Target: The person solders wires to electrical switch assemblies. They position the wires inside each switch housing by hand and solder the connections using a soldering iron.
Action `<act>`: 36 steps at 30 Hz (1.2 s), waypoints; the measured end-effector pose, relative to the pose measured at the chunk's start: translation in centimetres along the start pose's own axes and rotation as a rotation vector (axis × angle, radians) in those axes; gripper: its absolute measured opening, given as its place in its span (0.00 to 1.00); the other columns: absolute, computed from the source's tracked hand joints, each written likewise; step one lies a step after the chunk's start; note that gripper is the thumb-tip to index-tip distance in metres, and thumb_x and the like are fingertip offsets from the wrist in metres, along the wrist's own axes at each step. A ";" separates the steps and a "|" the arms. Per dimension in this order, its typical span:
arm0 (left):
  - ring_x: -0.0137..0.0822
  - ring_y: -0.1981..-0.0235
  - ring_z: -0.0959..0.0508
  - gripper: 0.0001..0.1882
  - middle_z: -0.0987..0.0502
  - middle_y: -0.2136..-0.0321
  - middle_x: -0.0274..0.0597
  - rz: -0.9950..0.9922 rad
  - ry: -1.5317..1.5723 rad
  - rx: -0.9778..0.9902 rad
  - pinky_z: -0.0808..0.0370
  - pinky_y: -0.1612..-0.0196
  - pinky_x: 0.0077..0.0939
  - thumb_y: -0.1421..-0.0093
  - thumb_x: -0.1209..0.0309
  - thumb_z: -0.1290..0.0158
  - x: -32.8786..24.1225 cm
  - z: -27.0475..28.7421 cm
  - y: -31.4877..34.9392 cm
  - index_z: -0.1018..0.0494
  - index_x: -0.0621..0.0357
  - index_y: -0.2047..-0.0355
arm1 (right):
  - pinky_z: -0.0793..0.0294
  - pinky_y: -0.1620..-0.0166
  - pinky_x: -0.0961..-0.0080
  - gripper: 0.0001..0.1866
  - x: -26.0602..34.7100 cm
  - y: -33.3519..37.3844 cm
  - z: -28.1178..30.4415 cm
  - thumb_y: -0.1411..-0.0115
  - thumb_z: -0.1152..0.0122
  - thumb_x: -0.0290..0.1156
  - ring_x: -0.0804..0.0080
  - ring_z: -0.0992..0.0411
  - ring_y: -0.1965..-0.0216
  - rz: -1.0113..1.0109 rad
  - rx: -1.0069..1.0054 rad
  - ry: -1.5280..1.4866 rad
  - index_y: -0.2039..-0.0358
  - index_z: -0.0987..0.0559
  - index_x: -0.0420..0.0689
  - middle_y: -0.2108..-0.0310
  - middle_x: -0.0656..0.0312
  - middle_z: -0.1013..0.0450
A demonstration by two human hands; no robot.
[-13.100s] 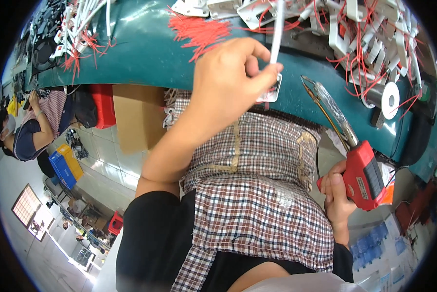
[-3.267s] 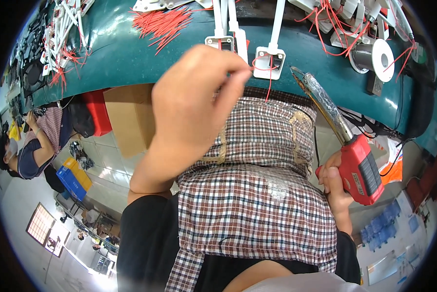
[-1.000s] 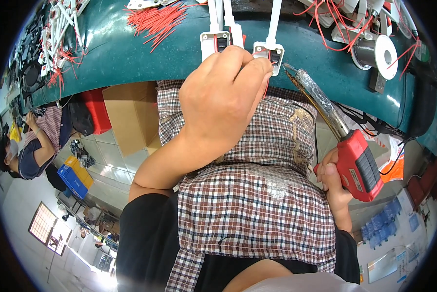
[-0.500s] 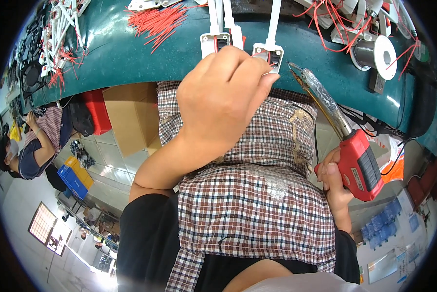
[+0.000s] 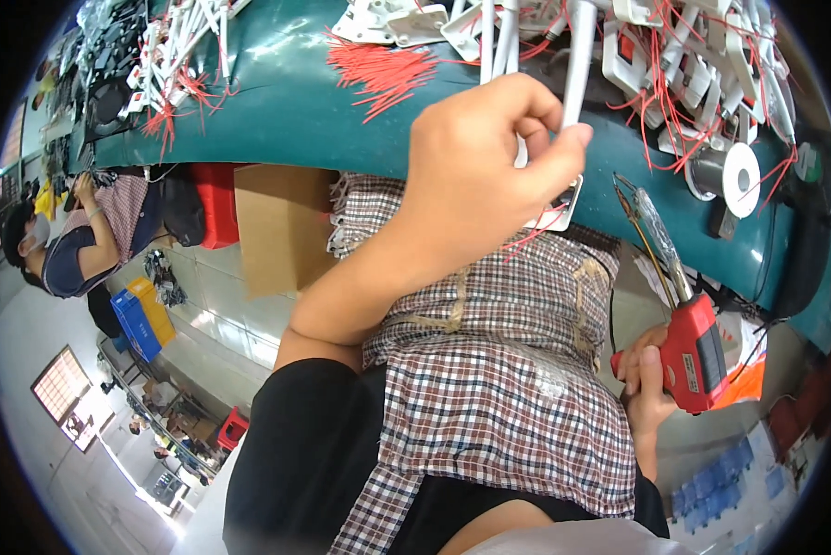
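My left hand (image 5: 480, 171) is closed around a white tube (image 5: 578, 69) with a small white housing (image 5: 554, 220) at its near end. Thin red wires poke out of that housing, beside the table's near edge. The fingers cover the middle of the piece. On the right, my right hand (image 5: 648, 381) grips the red handle of a soldering gun (image 5: 695, 356). Its metal barrel slants up and left, and the tip ends over the table's edge, apart from the housing.
Cut red wires (image 5: 383, 74) lie in a pile on the green tabletop (image 5: 277, 102). A solder spool (image 5: 739, 180) stands at the right below tangled white parts (image 5: 683, 83) with red wires. More white tubes (image 5: 189, 55) are heaped far left. Another person (image 5: 92, 231) sits at the left.
My left hand has shifted onto the white tube and its housing has come nearer the table's edge, tilted. The soldering gun stays in my right hand. The whole view has shifted.
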State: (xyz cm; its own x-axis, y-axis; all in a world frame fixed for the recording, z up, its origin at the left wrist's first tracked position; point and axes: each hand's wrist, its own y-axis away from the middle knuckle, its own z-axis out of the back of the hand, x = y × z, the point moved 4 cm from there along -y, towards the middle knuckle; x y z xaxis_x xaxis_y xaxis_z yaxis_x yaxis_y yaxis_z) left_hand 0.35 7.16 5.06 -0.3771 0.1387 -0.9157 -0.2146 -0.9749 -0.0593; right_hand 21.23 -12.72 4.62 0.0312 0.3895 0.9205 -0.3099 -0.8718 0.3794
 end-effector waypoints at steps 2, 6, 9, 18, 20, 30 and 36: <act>0.15 0.81 0.30 0.07 0.24 0.79 0.31 0.098 0.459 -0.101 0.37 0.79 0.11 0.44 0.76 0.39 1.2 1.4 0.4 0.27 0.62 0.72 | 0.40 0.81 0.81 0.06 -0.1 0.1 -0.2 0.38 0.46 0.26 0.83 0.47 0.88 0.007 -0.026 -0.048 0.68 0.34 0.40 0.80 0.64 0.38; 0.16 0.84 0.38 0.05 0.21 0.77 0.39 0.007 0.596 -0.277 0.44 0.81 0.11 0.39 0.73 0.45 2.5 7.7 -1.1 0.23 0.62 0.66 | 0.40 0.81 0.81 0.06 -0.1 0.0 -0.2 0.38 0.47 0.26 0.84 0.47 0.88 0.001 -0.023 -0.031 0.69 0.34 0.40 0.80 0.64 0.38; 0.21 0.78 0.34 0.11 0.22 0.64 0.46 -0.085 0.918 -0.266 0.36 0.75 0.16 0.32 0.70 0.53 5.2 16.2 -4.1 0.29 0.69 0.58 | 0.40 0.80 0.81 0.06 0.2 -0.1 -0.1 0.38 0.47 0.26 0.83 0.47 0.88 0.012 0.030 0.022 0.69 0.34 0.40 0.81 0.64 0.38; 0.21 0.72 0.26 0.10 0.22 0.69 0.36 0.001 0.243 -0.258 0.31 0.69 0.13 0.42 0.74 0.40 4.2 9.8 -1.3 0.23 0.63 0.61 | 0.40 0.80 0.81 0.07 0.5 -0.4 -0.2 0.36 0.47 0.28 0.83 0.47 0.88 0.026 0.083 0.056 0.70 0.33 0.40 0.82 0.65 0.39; 0.20 0.74 0.27 0.04 0.23 0.72 0.29 -0.035 0.037 -0.047 0.32 0.71 0.15 0.45 0.76 0.39 3.6 6.6 0.6 0.21 0.58 0.68 | 0.40 0.80 0.81 0.07 0.7 -0.3 -0.3 0.36 0.47 0.28 0.83 0.47 0.88 0.029 0.095 0.061 0.69 0.33 0.40 0.81 0.65 0.39; 0.35 0.71 0.26 0.13 0.27 0.70 0.35 -0.538 -0.518 0.195 0.28 0.70 0.27 0.59 0.81 0.39 2.7 3.7 1.7 0.20 0.54 0.70 | 0.40 0.80 0.81 0.07 1.3 -0.7 -1.1 0.36 0.48 0.27 0.84 0.47 0.89 0.097 0.139 0.043 0.69 0.33 0.40 0.79 0.63 0.37; 0.34 0.69 0.25 0.09 0.26 0.68 0.36 -0.509 -0.403 0.283 0.28 0.68 0.25 0.53 0.81 0.40 3.1 3.0 0.9 0.21 0.56 0.70 | 0.39 0.81 0.82 0.08 1.6 -0.6 -1.5 0.36 0.48 0.28 0.85 0.47 0.89 0.093 0.151 0.025 0.70 0.33 0.39 0.78 0.62 0.37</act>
State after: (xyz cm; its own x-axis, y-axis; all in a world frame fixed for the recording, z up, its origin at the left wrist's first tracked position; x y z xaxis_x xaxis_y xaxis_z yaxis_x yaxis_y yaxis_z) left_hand -3.73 7.28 3.39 -0.4602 0.6718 -0.5804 -0.6580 -0.6970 -0.2850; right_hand 20.03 -11.07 5.75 -0.0150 0.3112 0.9502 -0.1640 -0.9382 0.3047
